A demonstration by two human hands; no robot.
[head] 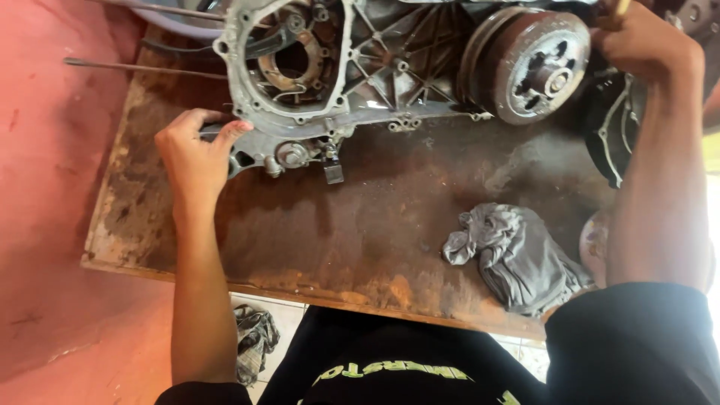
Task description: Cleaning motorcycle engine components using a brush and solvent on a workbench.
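Left hand point(196, 150) gripped the edge of the engine case point(315, 82) on the rusty board point(360, 225). Right hand point(637, 41) was closed around a yellowish handle point(621, 9) near the clutch drum point(536, 66). Grey rag point(514, 255) lay nearby.

We list an engine case point(360, 67) of cast metal, matt grey, rough and grimy, gripped at its edge by the left hand point(196, 154). We note a clutch drum point(536, 64) of dull, brownish metal beside the right hand point(641, 45). We record a board point(360, 225), rusty brown, stained and coarse; a rag point(514, 255) of grey crumpled cloth; a thin metal rod point(142, 67); a floor point(45, 187), matt red.
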